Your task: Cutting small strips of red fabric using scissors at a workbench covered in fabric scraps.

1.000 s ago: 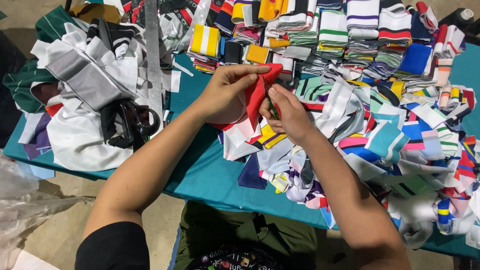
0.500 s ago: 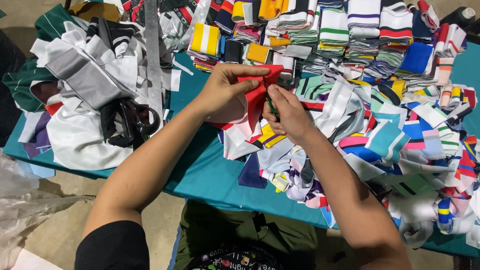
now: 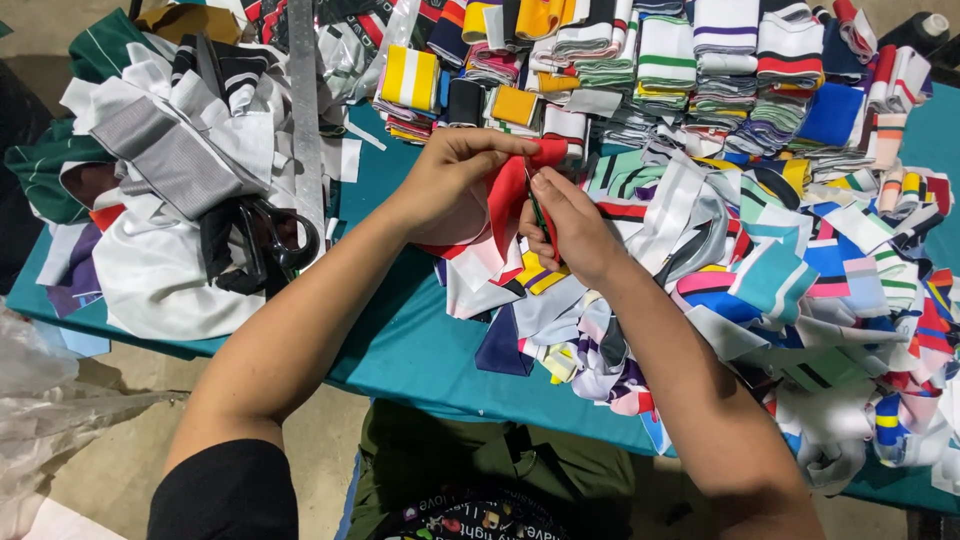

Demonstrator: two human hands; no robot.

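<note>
My left hand (image 3: 455,180) pinches the upper edge of a red fabric piece (image 3: 510,190) and holds it up over the teal table (image 3: 400,350). My right hand (image 3: 570,225) is closed around a small green-handled tool (image 3: 537,215) whose tip is against the red fabric. Beneath both hands lies a loose heap of striped and coloured fabric strips (image 3: 760,280). A white and red strip hangs below the red piece.
Folded striped collars in stacks (image 3: 690,70) line the far edge. On the left lie a pile of white and grey cloth (image 3: 160,200), black scissors (image 3: 265,240) and a long metal ruler (image 3: 305,110). A clear plastic bag (image 3: 40,400) sits on the floor at lower left.
Both hands stay in nearly the same place; the red fabric has shifted slightly between the fingers.
</note>
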